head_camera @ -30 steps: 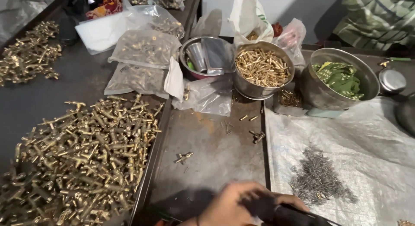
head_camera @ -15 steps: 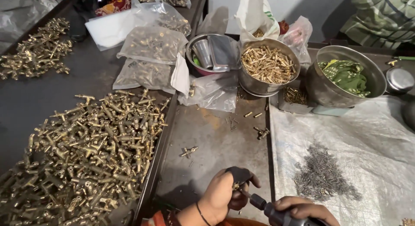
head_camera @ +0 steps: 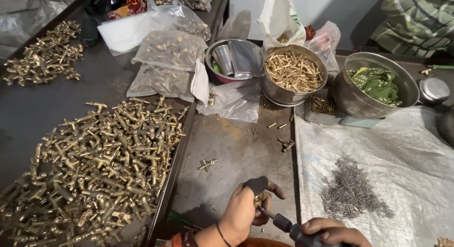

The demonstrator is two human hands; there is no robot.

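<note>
My left hand [head_camera: 243,211] is closed around a small brass fitting [head_camera: 258,198], with a dark cover on the thumb. My right hand [head_camera: 333,232] grips a dark screwdriver-like tool [head_camera: 283,224] whose thin tip points into the fitting. Both hands sit at the bottom edge, over the grey metal bench [head_camera: 236,152]. A single brass fitting [head_camera: 207,164] lies on the bench just above my left hand. A big heap of brass fittings [head_camera: 99,166] fills the tray to the left.
A pile of small grey springs [head_camera: 352,192] lies on white plastic sheet at right. Steel bowls stand behind: one with brass pins [head_camera: 293,72], one with green cloth [head_camera: 376,84], one with cups [head_camera: 231,60]. Plastic bags of parts [head_camera: 168,51] and another brass heap [head_camera: 45,53] are farther back.
The view has shifted so both hands sit higher in frame. My hands have come apart, and the tool's tip now meets the fitting in my left hand.
</note>
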